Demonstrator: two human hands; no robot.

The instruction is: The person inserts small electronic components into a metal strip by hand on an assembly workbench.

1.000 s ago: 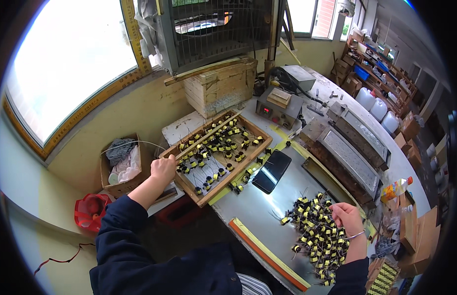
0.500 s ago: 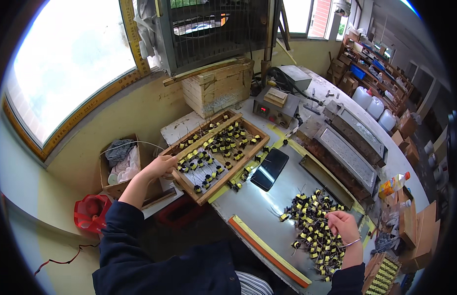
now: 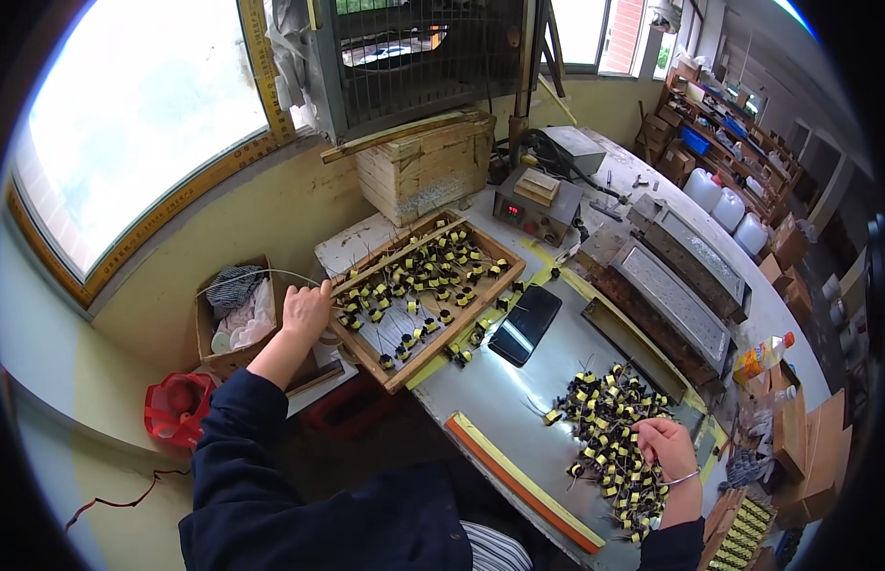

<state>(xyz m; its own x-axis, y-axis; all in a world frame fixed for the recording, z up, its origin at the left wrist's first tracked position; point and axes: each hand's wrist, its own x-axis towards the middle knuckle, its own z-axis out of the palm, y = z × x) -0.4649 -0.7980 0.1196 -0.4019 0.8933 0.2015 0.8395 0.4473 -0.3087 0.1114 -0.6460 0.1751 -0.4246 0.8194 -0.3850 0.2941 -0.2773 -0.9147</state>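
Hands on two spots: left hand [image 3: 304, 312] grips the near-left corner of a shallow wooden tray [image 3: 481, 303], fingers curled over its rim. Tray sits tilted at the left edge of the grey workbench [image 3: 519, 400], filled with small yellow-and-black wound coil parts [image 3: 419, 281] in loose rows. Right hand [image 3: 663, 445] rests palm-down on a loose pile of the same coil parts [image 3: 609, 428] at near right; cannot tell if the fingers pinch one, they are buried in the pile.

Packages: open cardboard box [image 3: 235, 319] left of the tray, holding grey and white cloth. Brown cartons [image 3: 804, 447] stacked at far right edge, partly cut off by the lens rim. White plastic jugs [image 3: 728, 205] in a row far right. Bottle with orange label and red cap [image 3: 764, 354] right of the pile. Pale wooden crate [image 3: 425, 169] behind the tray against the wall.

Around: black phone [image 3: 524, 324] lying flat between tray and pile. Grey control unit with small red display [image 3: 536, 205] far of the tray. Two long metal troughs [image 3: 676, 285] to the right. Yellow-and-orange strip [image 3: 519, 481] along the near bench edge. Red basket [image 3: 176, 407] on the floor near left. Shelving at far right is too small to read. Wire cage at far centre, contents unclear.
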